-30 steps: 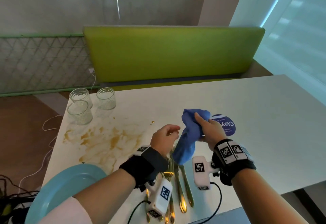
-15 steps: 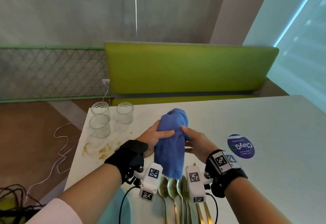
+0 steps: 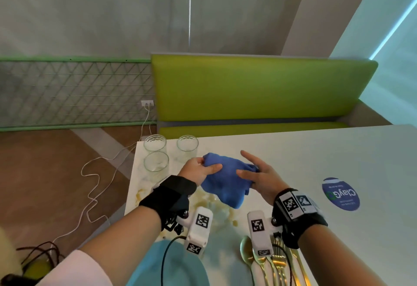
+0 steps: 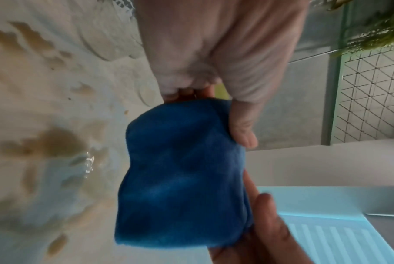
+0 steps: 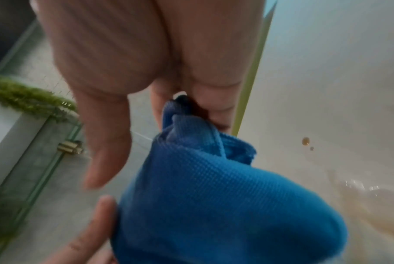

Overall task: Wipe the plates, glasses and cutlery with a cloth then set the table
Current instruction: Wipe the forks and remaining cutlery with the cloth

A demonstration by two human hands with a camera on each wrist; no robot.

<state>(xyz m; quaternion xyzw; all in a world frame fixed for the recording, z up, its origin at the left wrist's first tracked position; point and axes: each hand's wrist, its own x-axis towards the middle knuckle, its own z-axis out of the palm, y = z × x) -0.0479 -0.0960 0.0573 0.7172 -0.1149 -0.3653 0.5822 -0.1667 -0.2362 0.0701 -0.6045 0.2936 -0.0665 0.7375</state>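
Where brown spills [image 3: 204, 197] lie, white table [image 3: 316, 155], green bench [image 3: 259, 87].

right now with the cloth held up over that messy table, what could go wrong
The blue cloth hangs low from the left hand and right hand, above the brown spill; it could dip in and smear dirt onto the dishes. The three glasses stand close beside the left hand, so a sideways swing might knock one over.
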